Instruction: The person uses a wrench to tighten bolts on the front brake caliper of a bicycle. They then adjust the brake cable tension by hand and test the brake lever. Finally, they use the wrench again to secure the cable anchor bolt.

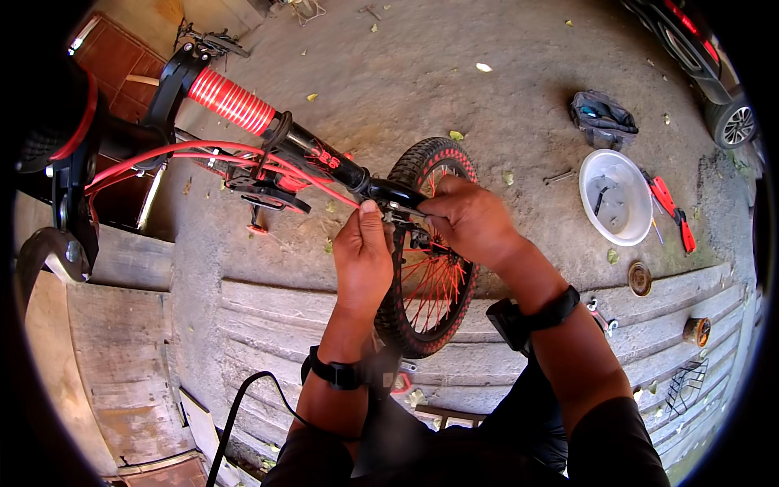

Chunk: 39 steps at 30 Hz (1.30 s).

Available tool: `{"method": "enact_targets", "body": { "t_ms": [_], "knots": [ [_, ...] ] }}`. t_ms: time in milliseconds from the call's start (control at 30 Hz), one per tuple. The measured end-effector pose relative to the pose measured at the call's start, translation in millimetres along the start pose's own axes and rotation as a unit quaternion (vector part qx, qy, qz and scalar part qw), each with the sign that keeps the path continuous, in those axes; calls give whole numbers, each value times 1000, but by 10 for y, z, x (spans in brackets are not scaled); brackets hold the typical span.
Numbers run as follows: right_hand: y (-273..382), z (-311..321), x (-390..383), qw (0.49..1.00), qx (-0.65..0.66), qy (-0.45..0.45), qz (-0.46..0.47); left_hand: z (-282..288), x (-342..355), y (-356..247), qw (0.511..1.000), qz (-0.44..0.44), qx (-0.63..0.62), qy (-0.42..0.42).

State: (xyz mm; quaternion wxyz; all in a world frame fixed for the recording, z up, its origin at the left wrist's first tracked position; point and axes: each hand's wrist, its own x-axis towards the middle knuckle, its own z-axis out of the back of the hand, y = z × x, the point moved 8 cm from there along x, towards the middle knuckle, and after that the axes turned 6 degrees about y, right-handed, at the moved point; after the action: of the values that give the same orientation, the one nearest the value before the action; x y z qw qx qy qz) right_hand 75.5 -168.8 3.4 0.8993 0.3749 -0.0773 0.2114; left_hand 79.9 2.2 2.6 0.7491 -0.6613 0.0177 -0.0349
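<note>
A black and red bicycle stands in front of me, with red spiral grip (231, 101), red cables (316, 174), black fork crown (395, 191) and red-spoked front wheel (426, 304). My left hand (361, 256) is closed at the brake fitting (393, 209) below the crown, thumb on the end of a red cable. My right hand (475, 223) is pinched at the same fitting, on what looks like a thin metal piece, partly hidden by the fingers.
A white basin (617, 223), grey tool bag (608, 114), red and black tool (667, 203) and tins (639, 278) lie to the right. A vehicle (694, 65) stands back right, another bicycle (213, 40) back left. Boards (114, 357) lie left.
</note>
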Motion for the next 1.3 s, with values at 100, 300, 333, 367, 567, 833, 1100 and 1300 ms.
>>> {"method": "enact_targets", "body": {
  "t_ms": [100, 300, 333, 367, 567, 833, 1100, 1300],
  "knots": [
    [35, 50, 4, 999, 5, -40, 27, 14, -1, -16, 1000, 8, 0, -1],
    [-219, 235, -34, 989, 129, -66, -26, 20, 18, -16, 1000, -1, 12, 8],
    [-226, 288, -32, 983, 165, -77, -34, 23, 15, -26, 1000, 0, 12, 5],
    [-217, 349, -24, 975, 201, -87, -42, 26, 14, -35, 1000, 1, 12, 3],
    [-175, 512, 21, 885, 451, -94, -69, 37, 3, -4, 1000, 7, 0, 1],
    [173, 521, 128, 877, 443, -188, -20, 25, 12, -15, 1000, -11, 7, 9],
    [556, 592, 298, 968, 173, -178, 35, 46, 3, -38, 999, -32, 27, 13],
    [693, 606, 397, 973, 118, -192, 43, 40, -2, -16, 1000, -11, 18, 21]
  ]
}}
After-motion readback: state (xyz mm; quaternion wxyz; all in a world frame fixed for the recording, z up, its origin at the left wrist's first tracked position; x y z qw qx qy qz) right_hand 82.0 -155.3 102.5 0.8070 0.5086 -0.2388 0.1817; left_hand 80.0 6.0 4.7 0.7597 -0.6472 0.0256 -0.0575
